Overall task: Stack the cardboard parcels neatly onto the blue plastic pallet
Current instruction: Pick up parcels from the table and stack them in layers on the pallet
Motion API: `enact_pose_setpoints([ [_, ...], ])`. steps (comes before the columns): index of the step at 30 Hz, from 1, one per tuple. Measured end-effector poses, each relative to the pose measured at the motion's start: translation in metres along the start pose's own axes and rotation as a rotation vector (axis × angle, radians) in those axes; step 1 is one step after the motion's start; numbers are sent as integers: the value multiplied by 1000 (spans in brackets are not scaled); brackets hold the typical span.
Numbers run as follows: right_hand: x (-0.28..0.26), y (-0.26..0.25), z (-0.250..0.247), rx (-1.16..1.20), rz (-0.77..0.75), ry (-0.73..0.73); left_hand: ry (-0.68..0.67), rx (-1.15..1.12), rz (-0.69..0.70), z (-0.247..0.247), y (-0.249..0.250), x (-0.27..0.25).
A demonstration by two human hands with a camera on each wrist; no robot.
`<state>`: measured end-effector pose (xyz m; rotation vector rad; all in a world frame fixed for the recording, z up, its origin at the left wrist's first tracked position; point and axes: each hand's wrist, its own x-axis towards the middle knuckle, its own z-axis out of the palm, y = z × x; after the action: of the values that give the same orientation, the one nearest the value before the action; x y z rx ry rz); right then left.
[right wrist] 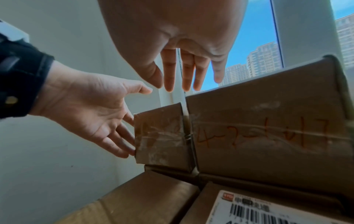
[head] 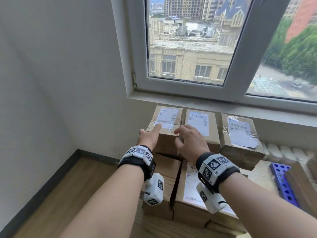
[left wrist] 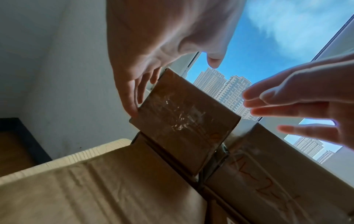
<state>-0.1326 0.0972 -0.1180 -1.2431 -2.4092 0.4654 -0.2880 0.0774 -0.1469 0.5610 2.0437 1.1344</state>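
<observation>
The left hand (head: pixel 148 137), fingers spread wide, touches the left side of the leftmost top box (head: pixel 167 125), holding nothing. The right hand (head: pixel 189 143) hovers open at its right edge. The blue pallet (head: pixel 283 183) lies far right. Pinched only by fingertips, the box could slip or snag its neighbour (head: pixel 200 127).

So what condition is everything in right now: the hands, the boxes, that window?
Left hand: open, fingers touching the far-left parcel's side.
Right hand: open, hovering, holding nothing.
Far-left parcel: sealed, taped, on the top layer.
Middle parcel: sealed, flat.
Right parcel: sealed, tape wrinkled.
Window: shut.
</observation>
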Motion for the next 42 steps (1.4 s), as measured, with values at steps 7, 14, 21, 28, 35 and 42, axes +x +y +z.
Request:
enact_pose_setpoints([
  [7,1,2,2,0,45,-3,-75,-3,-112,3,-4,13],
  [14,0,2,5,-6,65,7,-87,-93,-172,12,-21,38],
  [21,-1,-3,2,5,99,-8,-36,-179,-118,3,-17,18],
  [28,-5,-20,-7,79,113,44,13,-292,-78,-23,-20,10],
  [35,-2,-42,-18,279,179,67,-12,-397,76,-53,4,-15],
  [42,-10,-44,-38,757,302,168,-185,-537,189,-48,16,-41],
])
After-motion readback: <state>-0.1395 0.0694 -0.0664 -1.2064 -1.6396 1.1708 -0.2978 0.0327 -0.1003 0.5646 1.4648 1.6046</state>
